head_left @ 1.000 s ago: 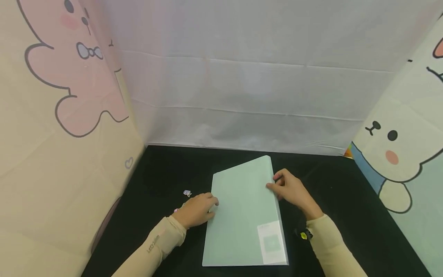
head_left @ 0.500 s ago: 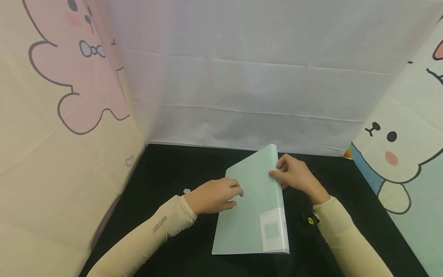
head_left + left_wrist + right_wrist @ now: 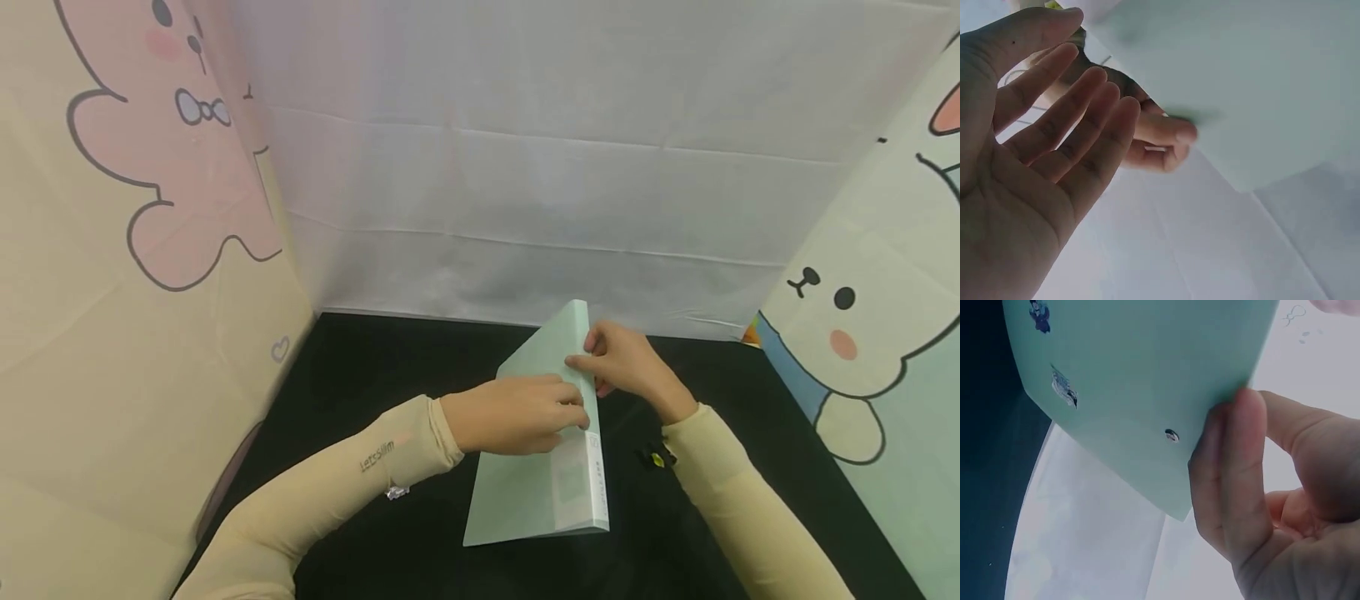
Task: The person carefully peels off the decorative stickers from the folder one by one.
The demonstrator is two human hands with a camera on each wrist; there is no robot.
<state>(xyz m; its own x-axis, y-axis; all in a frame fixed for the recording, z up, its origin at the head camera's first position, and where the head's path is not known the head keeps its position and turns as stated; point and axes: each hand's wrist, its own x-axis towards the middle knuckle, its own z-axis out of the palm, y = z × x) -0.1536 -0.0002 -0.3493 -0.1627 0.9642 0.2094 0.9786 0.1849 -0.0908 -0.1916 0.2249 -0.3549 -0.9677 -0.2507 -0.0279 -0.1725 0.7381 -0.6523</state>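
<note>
A mint-green folder (image 3: 517,508) stands tilted over the black table, its spine toward the right and a white label (image 3: 573,483) near its lower corner. My right hand (image 3: 626,367) pinches the spine edge in its upper half, thumb on one side and fingers on the other, as the right wrist view shows. On the folder's other cover (image 3: 1135,375) are small shiny stickers (image 3: 1064,387). My left hand (image 3: 517,414) reaches across the front cover to the spine. Its fingers (image 3: 1100,147) are loosely bent and hold nothing in the left wrist view.
A small silvery sticker-like piece (image 3: 397,492) lies on the black table (image 3: 375,367) beside the left sleeve. Cloth walls enclose the table: a plain white one (image 3: 525,192) behind, with cartoon animals on the left and right.
The folder has been lifted and turned, so its spine now faces me more. My left hand has moved right from the folder's left edge to its spine; my right hand keeps its pinch.
</note>
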